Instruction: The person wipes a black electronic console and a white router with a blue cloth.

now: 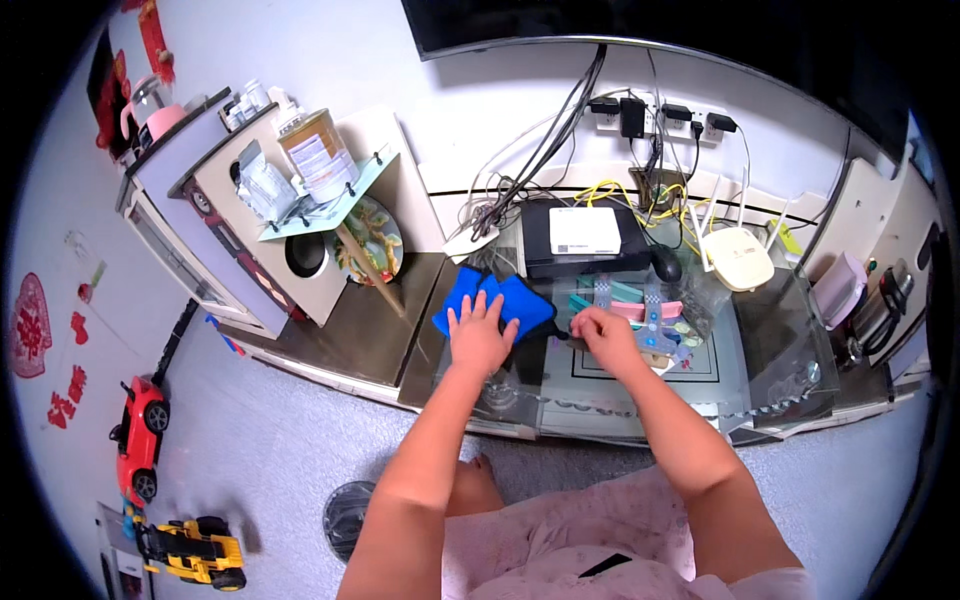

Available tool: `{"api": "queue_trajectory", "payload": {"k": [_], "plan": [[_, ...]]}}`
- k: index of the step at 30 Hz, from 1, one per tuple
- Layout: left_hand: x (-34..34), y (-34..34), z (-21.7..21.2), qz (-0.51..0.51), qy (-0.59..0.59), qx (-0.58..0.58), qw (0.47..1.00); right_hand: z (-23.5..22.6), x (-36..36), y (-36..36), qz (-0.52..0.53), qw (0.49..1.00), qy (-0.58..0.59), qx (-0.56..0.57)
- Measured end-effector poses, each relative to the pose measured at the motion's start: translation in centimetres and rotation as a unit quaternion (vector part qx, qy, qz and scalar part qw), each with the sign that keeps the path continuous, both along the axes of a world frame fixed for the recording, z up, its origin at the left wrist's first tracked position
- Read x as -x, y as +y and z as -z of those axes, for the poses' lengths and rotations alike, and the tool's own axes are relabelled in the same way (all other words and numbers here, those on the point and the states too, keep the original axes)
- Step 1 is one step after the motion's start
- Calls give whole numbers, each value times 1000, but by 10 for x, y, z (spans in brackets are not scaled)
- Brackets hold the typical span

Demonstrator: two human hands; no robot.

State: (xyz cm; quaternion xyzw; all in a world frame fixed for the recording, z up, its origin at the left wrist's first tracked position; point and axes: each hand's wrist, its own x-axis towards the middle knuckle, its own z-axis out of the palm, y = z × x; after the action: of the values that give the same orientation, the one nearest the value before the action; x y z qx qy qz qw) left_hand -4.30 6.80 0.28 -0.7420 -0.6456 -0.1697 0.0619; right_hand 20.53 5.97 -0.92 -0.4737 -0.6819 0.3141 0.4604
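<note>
Both forearms are bare from elbow to wrist; no sleeves, watch, or rings are visible. The left hand and right hand are ungloved. The garment at the lower edge is pale pink, with a small dark mark.

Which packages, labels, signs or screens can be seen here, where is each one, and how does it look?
Big jar: on the slanted pale shelf at left, amber, round, with a white label.
Foil pouches: beside the jar, silvery, flat.
Black box: on the glass table, behind the hands, with a white rectangular label on top.
Screen: on the wall above, dark, only its lower edge shows.
Red paper decorations: on the far left wall.
</note>
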Motion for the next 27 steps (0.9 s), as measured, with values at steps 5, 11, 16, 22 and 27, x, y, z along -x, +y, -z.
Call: {"api": "queue_trajectory", "payload": {"k": [5, 11, 16, 22, 27], "plan": [[8, 89, 5, -4, 15, 2, 1000, -12, 4, -9, -17, 999, -43, 17], [5, 175, 7, -16, 36, 12, 999, -29, 8, -16, -8, 998, -62, -7], [-9, 193, 0, -72, 48, 73, 994, -22, 6, -14, -9, 999, -34, 7], [-4, 128, 8, -19, 70, 22, 997, -17, 3, -9, -40, 999, 4, 12], [11, 9, 10, 85, 31, -20, 996, -16, 1, -5, -38, 999, -3, 23]]}}
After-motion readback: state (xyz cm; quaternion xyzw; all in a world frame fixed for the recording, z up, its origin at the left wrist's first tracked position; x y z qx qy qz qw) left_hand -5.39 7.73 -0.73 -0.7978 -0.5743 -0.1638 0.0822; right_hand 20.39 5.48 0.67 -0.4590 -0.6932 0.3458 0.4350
